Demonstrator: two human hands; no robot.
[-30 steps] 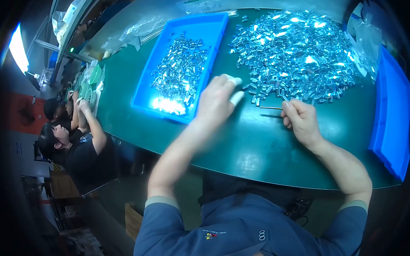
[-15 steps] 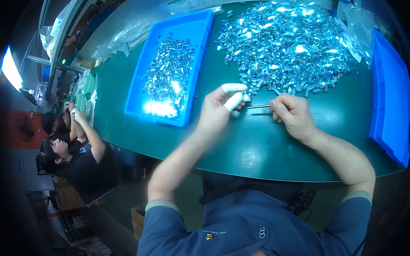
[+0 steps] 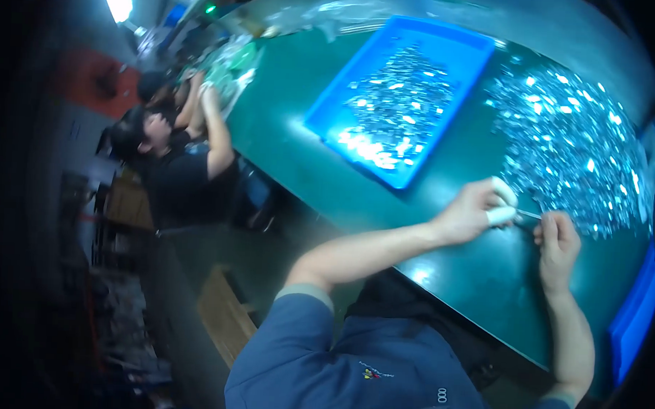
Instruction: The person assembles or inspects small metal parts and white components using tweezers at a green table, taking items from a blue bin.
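The blue shirt point(image 3: 416, 352) bears small white lettering point(image 3: 381, 371) and a colored emblem point(image 3: 368, 375).

Thin rod point(image 3: 530, 214): metallic, straight, bridging right hand point(image 3: 559, 241) and left hand point(image 3: 468, 213).
Metal pieces point(image 3: 578, 152): small, shiny, heaped just beyond.

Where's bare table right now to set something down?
Bare table shows left of the blue tray, between that tray and the shiny pile, and between the left hand and the near edge. Crowded: the pile itself and the tray's middle.
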